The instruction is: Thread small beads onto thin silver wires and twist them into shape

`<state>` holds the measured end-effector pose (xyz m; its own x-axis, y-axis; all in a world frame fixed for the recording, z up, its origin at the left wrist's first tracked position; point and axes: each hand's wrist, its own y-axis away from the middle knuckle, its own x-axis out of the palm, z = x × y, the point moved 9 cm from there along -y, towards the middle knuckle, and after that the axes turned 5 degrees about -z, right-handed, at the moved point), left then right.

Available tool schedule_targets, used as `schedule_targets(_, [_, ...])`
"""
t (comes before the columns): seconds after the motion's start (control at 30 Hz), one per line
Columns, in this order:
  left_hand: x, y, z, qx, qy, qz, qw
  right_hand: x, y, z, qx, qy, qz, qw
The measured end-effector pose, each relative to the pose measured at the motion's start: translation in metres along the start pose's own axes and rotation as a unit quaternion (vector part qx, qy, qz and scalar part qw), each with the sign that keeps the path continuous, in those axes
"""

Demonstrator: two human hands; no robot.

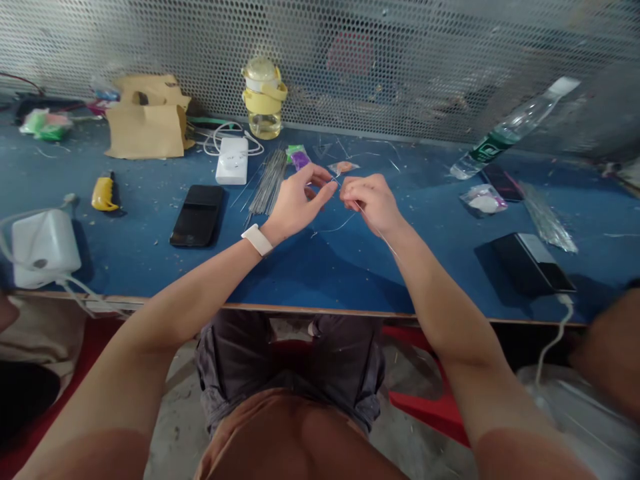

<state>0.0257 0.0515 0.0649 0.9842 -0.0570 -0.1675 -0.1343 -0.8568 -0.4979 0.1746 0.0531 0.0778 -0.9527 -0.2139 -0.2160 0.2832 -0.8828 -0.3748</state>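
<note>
Above the blue table, my left hand and my right hand almost meet at the fingertips. A thin pale wire curves below them toward the table, and one length trails from my right hand along that wrist. My right fingers are closed around the wire. The left thumb and index finger pinch close to it; the tiny piece between them is hard to make out. Just left of my left hand lies a bundle of thin grey wires. Behind it are a small purple packet and a clear packet with orange contents.
A phone, a white power bank, a yellow cutter and a yellow-banded bottle are to the left. Rightward stand a tilted water bottle and a black device. A perforated metal panel borders the back. People sit on both sides.
</note>
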Motion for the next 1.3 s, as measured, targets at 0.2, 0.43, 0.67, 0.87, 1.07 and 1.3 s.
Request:
schedule_targets(0.2, [0.002,-0.002,0.007,-0.038,0.066,0.005,0.997,0.006,0.002,0.006,0.010,0.012,-0.001,1.000])
schedule_targets(0.43, [0.008,0.001,0.012,-0.157,0.152,0.021,0.976,0.006,0.002,0.010,-0.003,-0.006,-0.015,1.000])
schedule_targets(0.67, [0.009,0.002,0.006,-0.152,0.156,0.020,0.976,0.008,0.002,0.008,0.018,0.003,-0.008,1.000])
schedule_targets(0.87, [0.008,0.002,0.005,-0.140,0.138,0.013,0.980,0.008,0.002,0.010,0.008,0.017,0.004,1.000])
schedule_targets(1.07, [0.005,0.002,0.003,-0.150,0.129,-0.001,0.980,0.007,0.002,0.007,0.013,0.018,0.007,1.000])
schedule_targets(1.3, [0.009,0.003,0.003,-0.161,0.149,0.022,0.975,0.006,0.002,0.011,0.003,0.005,-0.004,1.000])
